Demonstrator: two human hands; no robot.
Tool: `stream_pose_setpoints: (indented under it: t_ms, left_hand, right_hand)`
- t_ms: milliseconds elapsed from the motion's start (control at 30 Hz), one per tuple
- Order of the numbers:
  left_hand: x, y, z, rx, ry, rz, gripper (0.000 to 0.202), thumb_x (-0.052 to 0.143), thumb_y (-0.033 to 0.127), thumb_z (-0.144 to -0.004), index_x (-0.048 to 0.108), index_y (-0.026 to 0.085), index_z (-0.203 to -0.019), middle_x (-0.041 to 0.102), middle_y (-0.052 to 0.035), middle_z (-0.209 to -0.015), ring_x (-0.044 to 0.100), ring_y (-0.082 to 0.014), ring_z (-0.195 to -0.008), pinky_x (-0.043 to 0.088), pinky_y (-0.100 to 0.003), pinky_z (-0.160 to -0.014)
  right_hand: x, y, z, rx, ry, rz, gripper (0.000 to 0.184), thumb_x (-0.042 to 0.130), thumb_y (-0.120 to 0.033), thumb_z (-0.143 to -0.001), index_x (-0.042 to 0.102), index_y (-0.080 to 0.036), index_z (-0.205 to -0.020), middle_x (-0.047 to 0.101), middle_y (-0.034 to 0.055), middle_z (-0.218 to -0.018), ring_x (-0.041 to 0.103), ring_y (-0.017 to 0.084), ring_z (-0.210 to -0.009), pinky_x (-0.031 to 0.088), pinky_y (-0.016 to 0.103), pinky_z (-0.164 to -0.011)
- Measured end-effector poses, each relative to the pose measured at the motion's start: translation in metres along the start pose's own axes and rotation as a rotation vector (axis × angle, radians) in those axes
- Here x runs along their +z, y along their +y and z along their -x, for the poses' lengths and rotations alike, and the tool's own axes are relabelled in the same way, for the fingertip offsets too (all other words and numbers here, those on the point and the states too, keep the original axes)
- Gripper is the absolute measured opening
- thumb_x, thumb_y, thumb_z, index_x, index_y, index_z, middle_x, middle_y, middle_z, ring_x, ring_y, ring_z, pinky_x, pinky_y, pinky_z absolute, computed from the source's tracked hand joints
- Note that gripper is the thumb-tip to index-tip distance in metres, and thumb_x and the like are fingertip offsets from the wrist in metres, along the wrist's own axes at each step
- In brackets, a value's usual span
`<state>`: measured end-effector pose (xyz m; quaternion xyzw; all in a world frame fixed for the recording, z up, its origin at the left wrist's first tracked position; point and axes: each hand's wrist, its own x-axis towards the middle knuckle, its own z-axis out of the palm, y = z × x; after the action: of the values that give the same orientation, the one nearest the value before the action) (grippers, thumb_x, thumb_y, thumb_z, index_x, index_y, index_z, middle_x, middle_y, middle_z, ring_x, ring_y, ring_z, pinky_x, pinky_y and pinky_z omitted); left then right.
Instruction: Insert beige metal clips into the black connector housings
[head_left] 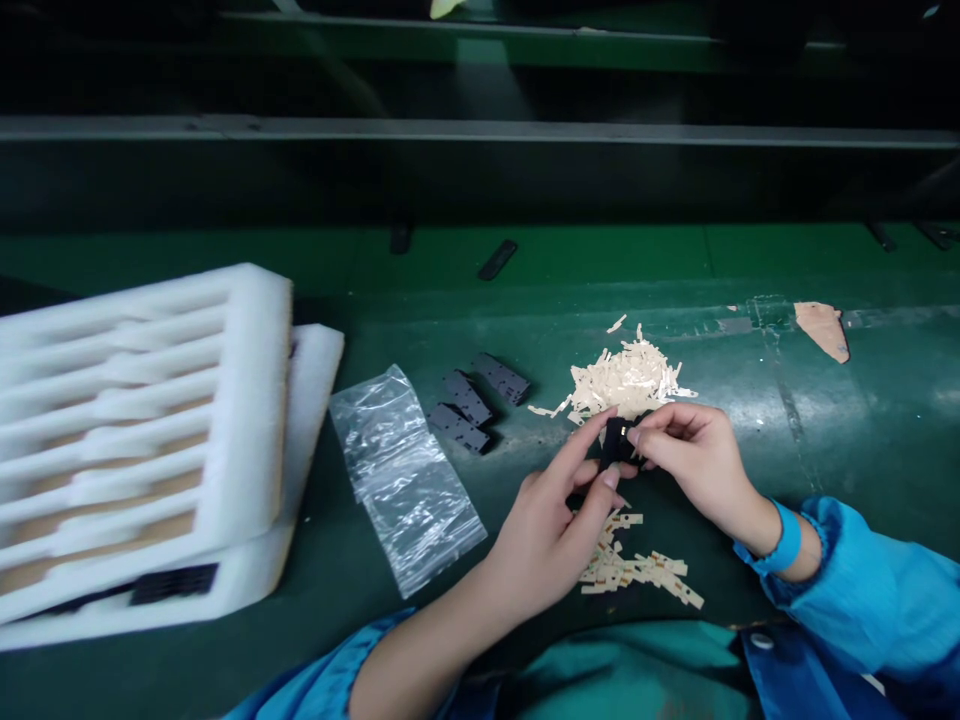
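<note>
My left hand (546, 525) grips a small black plastic part (614, 440) between thumb and fingers. The fingertips of my right hand (694, 460) are pinched together against the part's right side, where a tiny bright spot shows; whatever they pinch is too small to make out. Just behind the hands lies a heap of thin cream-coloured strips (626, 375). Flat cream pieces with brownish marks (637, 572) are scattered below my left hand. To the left, several dark flat parts with small holes (469, 398) rest in a loose group.
A clear plastic zip bag (409, 480) lies left of the hands. White slotted foam trays (255, 400) are stacked at the far left, the lower one holding black parts. On the green table's far side are a black oblong piece (497, 260) and a tan scrap (823, 330).
</note>
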<state>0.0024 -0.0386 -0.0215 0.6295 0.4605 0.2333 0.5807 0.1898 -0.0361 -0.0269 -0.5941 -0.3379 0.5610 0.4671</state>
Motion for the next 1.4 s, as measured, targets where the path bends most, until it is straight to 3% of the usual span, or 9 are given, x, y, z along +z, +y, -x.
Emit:
stream_pose_setpoints:
  t_ms: [300,600,967,1400]
  left_hand:
    - [-0.0002,0.0042,0.0005,-0.01,-0.008,-0.027,0.061,0.05,0.03,-0.105,0.035,0.016,-0.162,0.078,-0.0038,-0.08,0.078,-0.0202,-0.077,0.057,-0.026,-0.063]
    - [0.0013,0.0023,-0.0005,-0.042,-0.013,0.088,0.06,0.053,0.029,-0.103,0.038,0.019,-0.161,0.081,-0.0054,-0.096,0.078,-0.018,-0.076,0.059,-0.027,-0.067]
    - [0.0019,0.0032,-0.0007,-0.08,-0.004,0.129,0.06,0.055,0.03,-0.103,0.039,0.023,-0.16,0.081,-0.0045,-0.094,0.077,-0.0188,-0.074,0.061,-0.03,-0.069]
    - [0.0012,0.0046,-0.0012,-0.077,-0.017,0.235,0.057,0.056,0.027,-0.102,0.042,0.018,-0.157,0.08,-0.0052,-0.094,0.075,-0.0161,-0.069,0.062,-0.031,-0.074]
  right_hand:
    - [0.0018,-0.0008,0.0016,-0.009,0.01,-0.017,0.01,0.08,-0.026,-0.072,0.074,-0.021,-0.066,0.069,-0.0013,-0.058,0.061,0.013,-0.053,0.051,0.027,-0.054]
    - [0.002,-0.0013,0.0009,-0.028,-0.011,-0.013,0.007,0.08,-0.026,-0.072,0.075,-0.022,-0.069,0.072,0.0,-0.064,0.063,0.014,-0.057,0.052,0.029,-0.057]
    - [0.0033,-0.0049,0.0019,-0.025,-0.001,-0.015,0.009,0.081,-0.027,-0.069,0.074,-0.021,-0.068,0.073,0.0,-0.065,0.062,0.014,-0.058,0.05,0.028,-0.058]
    - [0.005,-0.0033,0.002,-0.017,0.016,-0.018,0.011,0.08,-0.028,-0.067,0.072,-0.02,-0.067,0.071,-0.0003,-0.064,0.06,0.013,-0.057,0.048,0.027,-0.056]
